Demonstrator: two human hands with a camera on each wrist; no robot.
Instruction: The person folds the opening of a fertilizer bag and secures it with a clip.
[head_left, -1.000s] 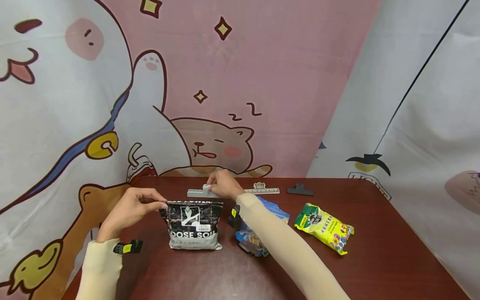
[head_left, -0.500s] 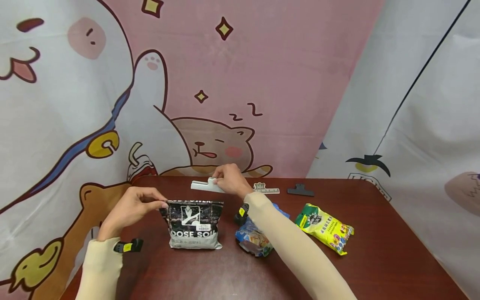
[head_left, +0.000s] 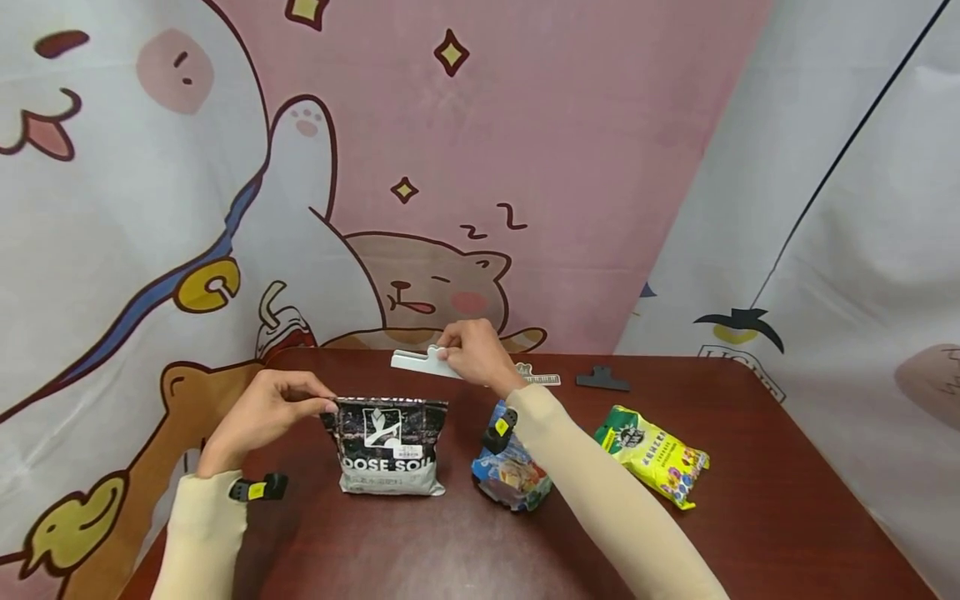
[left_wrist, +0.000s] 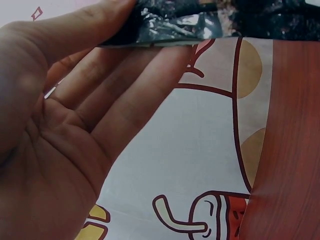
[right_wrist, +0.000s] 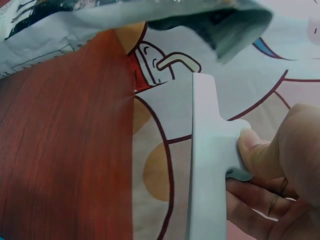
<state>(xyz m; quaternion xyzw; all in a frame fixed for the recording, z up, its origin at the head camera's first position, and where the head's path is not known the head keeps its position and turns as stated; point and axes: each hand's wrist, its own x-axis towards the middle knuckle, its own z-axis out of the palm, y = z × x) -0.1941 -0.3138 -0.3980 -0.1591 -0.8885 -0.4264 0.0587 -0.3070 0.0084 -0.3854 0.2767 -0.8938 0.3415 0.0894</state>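
- Black soil bag (head_left: 390,450); upright on counter (head_left: 405,550), corner pinched by left grip (head_left: 268,418); unclipped;
- White clip (head_left: 420,362); beyond soil bag, pinched by right grip (head_left: 477,354); fitting seemingly left to do

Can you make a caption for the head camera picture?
The left hand pinches a black-and-grey bag by its top corner while the right hand holds a white clip.

the held clip (head_left: 420,362) is white, the soil bag (head_left: 392,446) black and grey.
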